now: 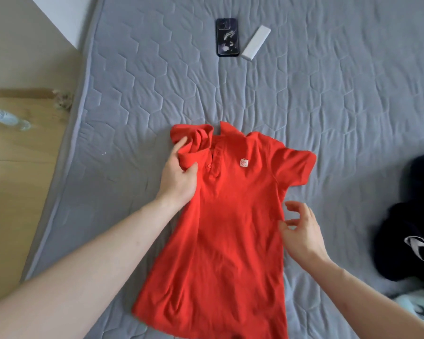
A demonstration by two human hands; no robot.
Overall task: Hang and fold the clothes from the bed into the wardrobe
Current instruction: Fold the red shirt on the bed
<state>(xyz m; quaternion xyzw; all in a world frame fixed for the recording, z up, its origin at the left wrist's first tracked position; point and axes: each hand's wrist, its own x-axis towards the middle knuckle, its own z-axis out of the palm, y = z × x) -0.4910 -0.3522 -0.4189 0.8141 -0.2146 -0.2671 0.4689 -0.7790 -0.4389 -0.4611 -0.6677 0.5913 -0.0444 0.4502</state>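
A red polo shirt lies face up on the grey quilted bed, collar away from me, a small white logo on its chest. Its left sleeve is bunched and folded in over the chest. My left hand grips that bunched sleeve, thumb and fingers curled round the cloth. My right hand hovers at the shirt's right side seam below the spread right sleeve, fingers loosely bent, holding nothing.
A dark phone and a white rectangular box lie on the bed beyond the shirt. Dark clothes are heaped at the right edge, a pale patterned cloth below them. Wooden floor with a plastic bottle lies left.
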